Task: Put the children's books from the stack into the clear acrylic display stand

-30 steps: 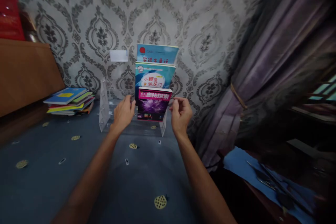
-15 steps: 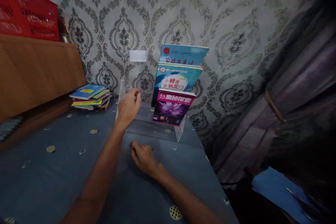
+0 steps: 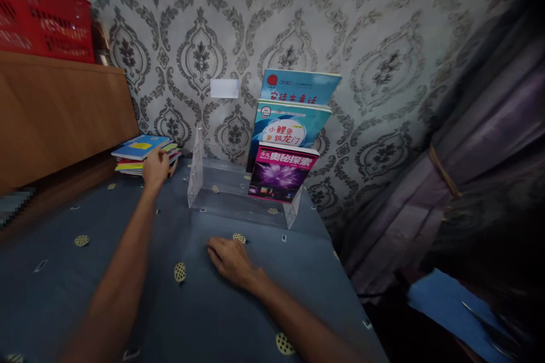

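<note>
At the right side of a pile of thin books (image 3: pixel 128 165), my left hand (image 3: pixel 155 169) has its fingers loosely bent near the corner of the blue top book (image 3: pixel 135 147). Whether the fingertips touch that book is hard to see. My right hand (image 3: pixel 232 261) rests on the tablecloth, fingers relaxed, holding nothing. Beyond it stands a clear tiered book rack (image 3: pixel 195 178). Its right half carries a purple-and-pink book (image 3: pixel 281 176), a teal book (image 3: pixel 293 119) behind that, and a blue book (image 3: pixel 302 84) at the back, all leaning upright.
The dark patterned tablecloth (image 3: pixel 179 317) reaches to the papered wall (image 3: pixel 293 11). A wooden cabinet (image 3: pixel 63 113) bearing a red basket (image 3: pixel 46 17) borders the left. Tied curtains (image 3: pixel 426 198) hang to the right, above a blue item (image 3: pixel 451 306).
My left hand has moved left from above the rack to the pile of books. My right hand has stayed nearly in place. The books on the rack are unchanged.
</note>
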The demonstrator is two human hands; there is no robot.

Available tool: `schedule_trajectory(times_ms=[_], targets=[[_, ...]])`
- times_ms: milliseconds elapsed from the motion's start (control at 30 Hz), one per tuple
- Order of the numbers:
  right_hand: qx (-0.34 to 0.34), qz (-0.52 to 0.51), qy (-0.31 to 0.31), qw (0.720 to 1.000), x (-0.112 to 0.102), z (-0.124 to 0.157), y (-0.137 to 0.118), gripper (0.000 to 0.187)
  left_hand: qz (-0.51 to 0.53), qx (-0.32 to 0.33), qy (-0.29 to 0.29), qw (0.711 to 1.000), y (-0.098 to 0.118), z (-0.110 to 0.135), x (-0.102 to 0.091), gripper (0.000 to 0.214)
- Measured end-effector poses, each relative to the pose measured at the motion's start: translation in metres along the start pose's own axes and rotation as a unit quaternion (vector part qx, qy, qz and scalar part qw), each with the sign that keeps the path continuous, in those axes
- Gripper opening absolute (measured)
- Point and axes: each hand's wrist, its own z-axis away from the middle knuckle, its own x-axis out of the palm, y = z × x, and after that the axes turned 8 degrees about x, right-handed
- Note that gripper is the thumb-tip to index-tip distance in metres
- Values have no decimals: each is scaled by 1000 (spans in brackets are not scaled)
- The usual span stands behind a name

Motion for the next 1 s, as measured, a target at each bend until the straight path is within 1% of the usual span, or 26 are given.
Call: schedule_trajectory(times_ms=[67, 167, 267, 333, 400, 467, 600, 767, 900, 1000], targets=[[4, 7, -3, 1000, 1, -1, 0, 13, -62, -5, -18, 998, -22, -4, 1, 31], [14, 29, -13, 999, 2, -2, 1, 14, -118, 4, -33, 992, -49, -11, 0, 36], [13, 40, -14, 999, 2, -3, 1, 15, -212, 25, -78, 974, -73, -23, -1, 41], [11, 41, -11, 999, 3, -3, 2, 16, -240, 37, -113, 963, -87, -32, 0, 42], [12, 42, -12, 999, 4, -3, 3, 16, -245, 44, -132, 959, -96, -39, 1, 42], [12, 38, -13, 999, 5, -3, 4, 15, -250, 54, -147, 956, -102, -46, 1, 42], [8, 7, -3, 1000, 9, -3, 9, 14, -275, 86, -185, 939, -106, -56, 2, 38], [6, -20, 0, 1000, 13, -4, 13, 17, -314, 112, -202, 921, -109, -61, 0, 42], [8, -24, 0, 1000, 11, -4, 12, 19, -340, 148, -208, 905, -107, -53, -9, 44], [15, -15, -6, 1000, 9, -4, 10, 19, -348, 191, -213, 893, -104, -37, -21, 44]])
